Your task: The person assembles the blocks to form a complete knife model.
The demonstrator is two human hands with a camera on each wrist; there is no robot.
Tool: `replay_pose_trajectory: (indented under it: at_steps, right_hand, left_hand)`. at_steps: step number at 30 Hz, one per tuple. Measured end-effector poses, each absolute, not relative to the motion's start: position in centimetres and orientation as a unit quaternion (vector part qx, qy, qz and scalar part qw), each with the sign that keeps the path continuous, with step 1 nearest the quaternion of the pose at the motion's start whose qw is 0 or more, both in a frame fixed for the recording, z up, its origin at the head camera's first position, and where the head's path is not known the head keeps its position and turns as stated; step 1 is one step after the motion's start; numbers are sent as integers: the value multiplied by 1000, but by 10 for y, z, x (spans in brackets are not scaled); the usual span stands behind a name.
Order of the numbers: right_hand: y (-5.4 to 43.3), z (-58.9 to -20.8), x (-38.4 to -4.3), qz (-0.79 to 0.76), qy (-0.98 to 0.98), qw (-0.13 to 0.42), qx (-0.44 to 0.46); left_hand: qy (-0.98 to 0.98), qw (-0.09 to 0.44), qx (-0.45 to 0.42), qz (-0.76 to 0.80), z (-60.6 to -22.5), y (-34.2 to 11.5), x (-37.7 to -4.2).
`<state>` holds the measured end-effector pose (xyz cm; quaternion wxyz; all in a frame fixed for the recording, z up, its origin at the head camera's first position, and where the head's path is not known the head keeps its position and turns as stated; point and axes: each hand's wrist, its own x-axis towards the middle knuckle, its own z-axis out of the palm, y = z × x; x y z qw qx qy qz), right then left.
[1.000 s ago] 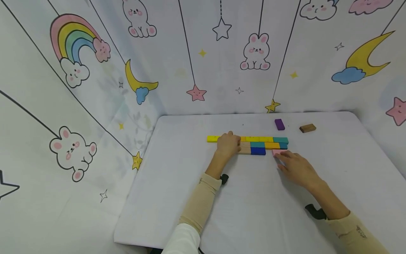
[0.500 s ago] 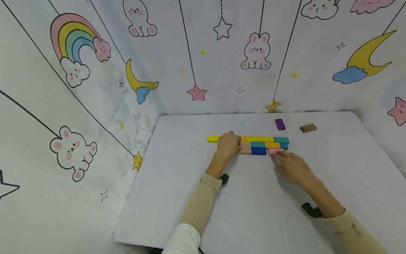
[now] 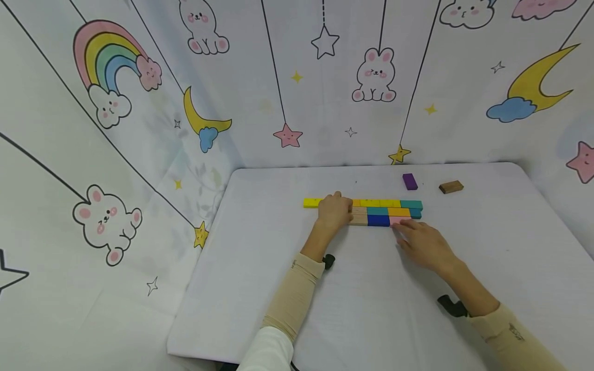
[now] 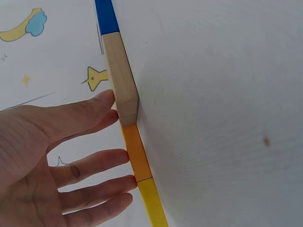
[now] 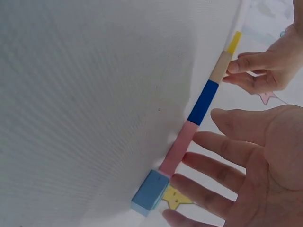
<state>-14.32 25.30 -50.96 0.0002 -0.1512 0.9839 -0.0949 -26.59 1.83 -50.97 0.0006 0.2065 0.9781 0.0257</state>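
Several colored blocks lie in three rows touching each other, the far one mostly yellow blocks point(image 3: 382, 203) with a teal block point(image 3: 410, 204) at its right end. In the near row, a natural wood block point(image 3: 359, 220), a dark blue block point(image 3: 378, 220) and a pink block point(image 5: 178, 147) sit end to end. My left hand point(image 3: 332, 211) rests at the left of the near rows; its fingertips touch the wood block and an orange block point(image 4: 136, 152) in the left wrist view. The extended fingers of my right hand point(image 3: 428, 246) press against the pink block.
A purple block point(image 3: 410, 181) and a brown wood block point(image 3: 450, 187) lie apart behind the rows. The table point(image 3: 362, 309) has a white cover, and a printed cloth point(image 3: 325, 113) hangs along its back and left sides. Dark wrist cameras hang under both forearms.
My right hand has slid the pink block leftward, and the gap between it and the dark blue block has closed. My left hand has stayed in place.
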Motion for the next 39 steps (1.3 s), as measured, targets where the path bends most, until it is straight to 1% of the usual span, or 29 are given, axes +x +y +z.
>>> replay_pose_trajectory:
  at_steps: [17, 24, 29, 33, 39]
  right_hand:
    - [254, -507, -142, -107, 984, 6, -145]
    - [265, -504, -145, -158, 979, 28, -126]
    - [284, -501, -157, -192, 977, 14, -95]
    - [299, -499, -167, -220, 971, -12, -89]
    - [321, -501, -181, -218, 974, -34, -60]
  left_hand:
    - [977, 0, 211, 23, -510, 18, -267]
    - [978, 4, 208, 25, -507, 17, -266]
    - [978, 4, 208, 25, -507, 17, -266]
    - [978, 6, 206, 29, -508, 18, -266]
    - [978, 9, 207, 29, -505, 18, -264]
